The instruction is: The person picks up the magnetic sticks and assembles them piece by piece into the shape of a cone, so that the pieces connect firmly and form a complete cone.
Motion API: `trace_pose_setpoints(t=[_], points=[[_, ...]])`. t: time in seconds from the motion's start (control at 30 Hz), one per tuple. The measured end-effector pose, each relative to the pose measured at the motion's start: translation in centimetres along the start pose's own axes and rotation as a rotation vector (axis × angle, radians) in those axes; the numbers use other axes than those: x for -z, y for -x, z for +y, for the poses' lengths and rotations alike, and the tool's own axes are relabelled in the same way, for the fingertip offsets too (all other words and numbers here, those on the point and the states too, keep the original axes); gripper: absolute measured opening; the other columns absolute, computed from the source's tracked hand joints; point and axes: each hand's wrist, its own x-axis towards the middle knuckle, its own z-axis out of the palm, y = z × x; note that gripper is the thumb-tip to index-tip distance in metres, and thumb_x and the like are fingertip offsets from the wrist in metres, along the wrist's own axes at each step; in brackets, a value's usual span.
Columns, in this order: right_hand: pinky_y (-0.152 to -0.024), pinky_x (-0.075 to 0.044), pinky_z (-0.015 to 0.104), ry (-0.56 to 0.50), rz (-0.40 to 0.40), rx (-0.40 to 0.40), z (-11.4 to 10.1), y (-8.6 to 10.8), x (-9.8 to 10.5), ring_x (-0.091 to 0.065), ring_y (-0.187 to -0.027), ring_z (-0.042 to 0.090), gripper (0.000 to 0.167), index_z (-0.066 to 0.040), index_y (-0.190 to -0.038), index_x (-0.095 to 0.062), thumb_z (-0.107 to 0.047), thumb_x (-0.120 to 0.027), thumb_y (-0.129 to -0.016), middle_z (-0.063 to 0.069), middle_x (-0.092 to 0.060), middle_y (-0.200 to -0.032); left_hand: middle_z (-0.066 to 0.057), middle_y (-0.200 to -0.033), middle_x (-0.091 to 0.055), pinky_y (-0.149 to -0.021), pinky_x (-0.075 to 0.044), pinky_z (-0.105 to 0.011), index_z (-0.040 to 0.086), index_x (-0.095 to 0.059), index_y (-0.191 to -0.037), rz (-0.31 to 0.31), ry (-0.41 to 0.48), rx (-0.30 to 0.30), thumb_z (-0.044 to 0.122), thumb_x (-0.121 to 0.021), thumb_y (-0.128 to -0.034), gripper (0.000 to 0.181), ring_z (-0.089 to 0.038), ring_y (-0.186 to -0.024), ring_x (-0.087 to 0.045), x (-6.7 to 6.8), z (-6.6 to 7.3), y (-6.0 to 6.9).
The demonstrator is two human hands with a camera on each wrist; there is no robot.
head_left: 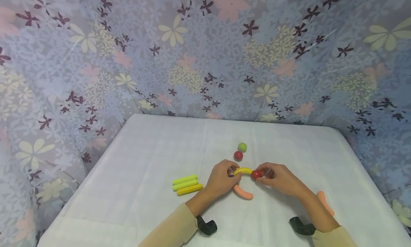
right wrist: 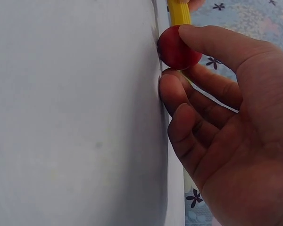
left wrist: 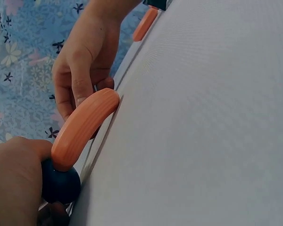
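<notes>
My left hand [head_left: 223, 177] grips a dark blue ball [left wrist: 61, 183], mostly covered by its fingers in the head view. From this ball a curved orange stick [head_left: 243, 192] reaches toward the near side, and a curved yellow stick [head_left: 244, 171] arches to the right. At the yellow stick's right end sits a red ball [right wrist: 178, 48], pinched between thumb and fingers of my right hand [head_left: 280, 178]. Stick and ball touch there; whether they are joined cannot be told.
Beyond the hands lie a second red ball [head_left: 238, 155] and a green ball [head_left: 242, 147]. Left of them are two yellow-green sticks [head_left: 185, 184] and a darker yellow stick [head_left: 189, 190]. Another orange stick [head_left: 325, 203] lies by the right forearm on the white-covered table [head_left: 144, 150].
</notes>
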Motion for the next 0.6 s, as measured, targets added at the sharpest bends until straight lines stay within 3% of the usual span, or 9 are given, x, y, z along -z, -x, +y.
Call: trace_pose_setpoints(t=[0.17,0.27,0.43,0.6], points=[[-0.061,-0.048,0.031,0.014,0.000,-0.003,-0.3,0.0,-0.2,-0.056,-0.077,0.014,0.037,-0.013,-0.111,-0.066,-0.032,-0.077,-0.081,-0.004,-0.063,-0.094,0.012,-0.094,-0.056,-0.061,-0.042,-0.016,0.022,-0.064,-0.108,-0.025,-0.043,0.024,0.035,-0.071,-0.0855,0.026,-0.001,-0.075,-0.049,0.5,0.2,0.3],[-0.062,-0.048,0.031,0.013,0.001,-0.008,-0.2,0.0,-0.2,-0.056,-0.077,0.015,0.037,-0.014,-0.111,-0.066,-0.032,-0.077,-0.081,-0.004,-0.063,-0.093,0.013,-0.102,-0.058,-0.069,-0.045,-0.018,0.023,-0.064,-0.109,-0.066,-0.033,-0.002,0.037,-0.070,-0.0862,0.028,-0.003,-0.085,-0.051,1.3,0.5,0.5],[-0.061,-0.048,0.031,0.009,0.003,-0.019,-0.1,0.0,-0.2,-0.056,-0.077,0.015,0.037,-0.016,-0.110,-0.066,-0.036,-0.077,-0.081,-0.004,-0.063,-0.093,0.017,-0.119,-0.055,-0.091,-0.042,-0.024,0.022,-0.066,-0.108,-0.177,-0.044,-0.154,0.027,-0.068,-0.0848,0.024,-0.006,-0.107,-0.046,2.8,0.9,0.9],[-0.062,-0.048,0.031,0.012,0.002,-0.025,0.0,-0.1,-0.2,-0.056,-0.077,0.015,0.037,-0.015,-0.110,-0.066,-0.035,-0.077,-0.080,-0.004,-0.063,-0.093,0.014,-0.131,-0.052,-0.100,-0.037,-0.027,0.024,-0.069,-0.109,-0.299,-0.135,-0.333,0.021,-0.067,-0.0798,0.029,-0.007,-0.120,-0.039,4.1,0.7,1.4]])
